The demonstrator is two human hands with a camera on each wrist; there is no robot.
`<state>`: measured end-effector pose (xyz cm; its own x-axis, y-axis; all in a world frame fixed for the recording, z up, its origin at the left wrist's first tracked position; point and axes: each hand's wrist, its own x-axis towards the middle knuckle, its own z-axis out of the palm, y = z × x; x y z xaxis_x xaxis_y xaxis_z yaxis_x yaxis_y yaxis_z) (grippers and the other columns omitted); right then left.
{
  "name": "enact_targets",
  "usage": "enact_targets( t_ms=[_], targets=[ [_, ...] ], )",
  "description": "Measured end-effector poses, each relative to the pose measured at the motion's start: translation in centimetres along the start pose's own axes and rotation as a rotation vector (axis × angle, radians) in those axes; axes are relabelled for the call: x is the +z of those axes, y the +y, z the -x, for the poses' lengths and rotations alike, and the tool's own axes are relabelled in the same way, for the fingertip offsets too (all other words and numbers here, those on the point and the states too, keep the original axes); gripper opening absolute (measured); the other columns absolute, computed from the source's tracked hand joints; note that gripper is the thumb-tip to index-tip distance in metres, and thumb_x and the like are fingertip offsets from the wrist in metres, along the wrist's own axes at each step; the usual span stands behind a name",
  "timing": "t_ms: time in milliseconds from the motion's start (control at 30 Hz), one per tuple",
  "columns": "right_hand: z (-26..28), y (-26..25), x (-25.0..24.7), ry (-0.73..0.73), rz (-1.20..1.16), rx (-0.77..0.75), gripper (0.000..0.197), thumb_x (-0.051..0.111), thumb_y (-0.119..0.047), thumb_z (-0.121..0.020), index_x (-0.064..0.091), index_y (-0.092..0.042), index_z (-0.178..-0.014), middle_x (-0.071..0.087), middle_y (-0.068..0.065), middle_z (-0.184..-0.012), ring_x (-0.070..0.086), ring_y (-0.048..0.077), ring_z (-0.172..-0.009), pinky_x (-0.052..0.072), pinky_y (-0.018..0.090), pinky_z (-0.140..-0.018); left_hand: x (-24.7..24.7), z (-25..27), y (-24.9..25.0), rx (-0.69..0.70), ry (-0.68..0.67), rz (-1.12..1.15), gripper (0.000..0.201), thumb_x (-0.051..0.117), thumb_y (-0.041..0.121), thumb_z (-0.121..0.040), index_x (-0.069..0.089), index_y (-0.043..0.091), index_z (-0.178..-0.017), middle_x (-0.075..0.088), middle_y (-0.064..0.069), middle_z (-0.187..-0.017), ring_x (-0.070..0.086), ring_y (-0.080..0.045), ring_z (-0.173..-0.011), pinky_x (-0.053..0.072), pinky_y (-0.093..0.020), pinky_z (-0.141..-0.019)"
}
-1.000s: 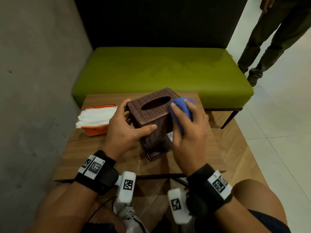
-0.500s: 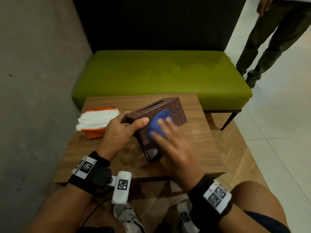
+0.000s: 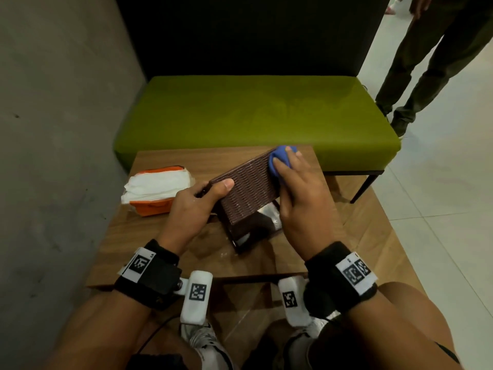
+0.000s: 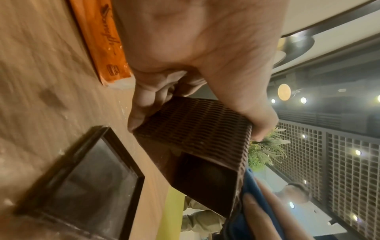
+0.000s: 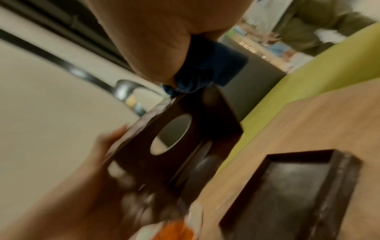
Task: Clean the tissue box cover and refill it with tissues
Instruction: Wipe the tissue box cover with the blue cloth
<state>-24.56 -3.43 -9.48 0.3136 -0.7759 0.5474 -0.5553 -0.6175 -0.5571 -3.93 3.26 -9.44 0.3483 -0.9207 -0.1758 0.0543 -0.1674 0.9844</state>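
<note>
A brown woven tissue box cover (image 3: 248, 190) (image 4: 197, 134) (image 5: 174, 146) is tipped on its side above the wooden table (image 3: 186, 252), one long side facing up. My left hand (image 3: 197, 198) (image 4: 185, 91) grips its near left end, thumb on the upper face. My right hand (image 3: 293, 182) presses a blue cloth (image 3: 280, 160) (image 4: 252, 209) (image 5: 203, 71) against the cover's far end. The cover's dark base tray (image 3: 253, 231) (image 4: 86, 183) (image 5: 292, 191) lies flat under the cover. An orange pack of white tissues (image 3: 157, 190) (image 4: 100, 42) lies to the left.
A green bench (image 3: 256, 116) stands just behind the table, with a grey wall (image 3: 53, 129) on the left. A standing person's legs (image 3: 426, 65) are at the far right on the tiled floor. My knees sit under the table's near edge.
The cover has been turned so a long side faces up. My right hand slid the cloth from the cover's near part out to its far end.
</note>
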Motion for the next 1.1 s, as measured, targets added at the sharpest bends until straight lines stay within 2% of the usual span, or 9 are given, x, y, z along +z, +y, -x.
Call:
enact_targets(
  t_ms=[100, 200, 367, 567, 700, 767, 867, 1000, 1100],
  targets=[
    [2.5, -3.9, 1.4, -0.156, 0.039, -0.184, 0.051, 0.054, 0.0, -0.095, 0.056, -0.007, -0.146, 0.039, 0.013, -0.163, 0.027, 0.031, -0.156, 0.031, 0.053, -0.123, 0.6, -0.4, 0.2, 0.006, 0.022, 0.036, 0.027, 0.072, 0.037, -0.096, 0.08, 0.017, -0.113, 0.083, -0.005, -0.104, 0.08, -0.018, -0.094, 0.062, -0.027, -0.073],
    [2.9, -2.5, 0.6, -0.229, 0.035, -0.315, 0.051, 0.048, -0.005, -0.097, 0.056, -0.009, -0.147, 0.038, 0.011, -0.164, 0.027, 0.03, -0.157, 0.033, 0.053, -0.122, -0.1, -0.1, 0.0, 0.03, 0.002, 0.015, 0.041, 0.075, 0.046, -0.087, 0.079, 0.019, -0.118, 0.082, -0.004, -0.108, 0.079, -0.019, -0.101, 0.065, -0.037, -0.084],
    [-0.3, 0.7, -1.0, -0.022, -0.007, -0.037, 0.049, 0.059, 0.005, -0.095, 0.061, -0.007, -0.142, 0.045, 0.014, -0.159, 0.033, 0.03, -0.154, 0.032, 0.049, -0.124, -0.1, 0.0, 0.2, 0.037, 0.012, 0.043, 0.048, 0.073, 0.054, -0.081, 0.078, 0.019, -0.114, 0.083, 0.001, -0.104, 0.08, -0.015, -0.095, 0.063, -0.028, -0.075],
    [3.3, -3.6, 0.2, -0.228, 0.04, -0.374, 0.049, 0.06, -0.005, -0.095, 0.059, -0.008, -0.143, 0.042, 0.012, -0.162, 0.03, 0.032, -0.155, 0.033, 0.054, -0.121, 0.3, -0.2, 0.1, 0.0, 0.024, 0.085, 0.025, 0.067, 0.032, -0.1, 0.08, 0.016, -0.113, 0.083, -0.005, -0.107, 0.078, -0.019, -0.097, 0.061, -0.028, -0.073],
    [0.1, 0.4, -2.3, -0.031, -0.154, -0.063, 0.043, 0.058, 0.001, -0.098, 0.066, -0.014, -0.137, 0.056, 0.006, -0.151, 0.047, 0.019, -0.144, 0.041, 0.045, -0.117, -0.8, 0.2, -0.3, 0.021, -0.021, 0.065, 0.04, 0.07, 0.045, -0.089, 0.078, 0.021, -0.12, 0.082, -0.002, -0.114, 0.078, -0.019, -0.106, 0.061, -0.033, -0.083],
    [-0.7, 0.3, -3.2, -0.034, -0.454, 0.16, 0.04, 0.053, -0.004, -0.104, 0.065, -0.02, -0.139, 0.065, -0.003, -0.137, 0.058, 0.008, -0.129, 0.045, 0.038, -0.111, -1.0, 0.0, -0.4, -0.007, -0.041, 0.093, 0.049, 0.076, 0.051, -0.086, 0.076, 0.021, -0.125, 0.08, -0.003, -0.12, 0.076, -0.022, -0.113, 0.06, -0.043, -0.093],
    [-1.4, -0.4, -4.0, -0.074, -0.745, 0.354, 0.037, 0.049, -0.004, -0.107, 0.066, -0.015, -0.137, 0.065, -0.007, -0.14, 0.058, 0.007, -0.134, 0.046, 0.038, -0.116, -1.0, -0.5, -0.9, -0.053, -0.045, 0.158, 0.052, 0.077, 0.052, -0.086, 0.075, 0.019, -0.127, 0.078, -0.005, -0.125, 0.073, -0.025, -0.121, 0.057, -0.047, -0.1],
    [-1.0, -1.3, -3.8, -0.107, -0.721, 0.312, 0.037, 0.052, 0.0, -0.104, 0.067, -0.013, -0.135, 0.063, -0.006, -0.144, 0.053, 0.005, -0.139, 0.042, 0.037, -0.119, -0.3, -1.0, -1.7, 0.041, 0.077, 0.106, 0.042, 0.067, 0.037, -0.099, 0.068, 0.019, -0.137, 0.077, -0.005, -0.127, 0.072, -0.02, -0.122, 0.057, -0.044, -0.102],
    [0.1, -2.3, -2.9, -0.082, -0.493, 0.174, 0.041, 0.057, 0.0, -0.101, 0.066, -0.017, -0.138, 0.056, -0.005, -0.151, 0.043, 0.003, -0.146, 0.037, 0.034, -0.123, 0.2, -0.9, -2.0, 0.212, 0.09, -0.137, 0.046, 0.068, 0.036, -0.102, 0.053, 0.023, -0.144, 0.066, 0.003, -0.129, 0.068, -0.001, -0.116, 0.057, -0.025, -0.096]
  ],
)
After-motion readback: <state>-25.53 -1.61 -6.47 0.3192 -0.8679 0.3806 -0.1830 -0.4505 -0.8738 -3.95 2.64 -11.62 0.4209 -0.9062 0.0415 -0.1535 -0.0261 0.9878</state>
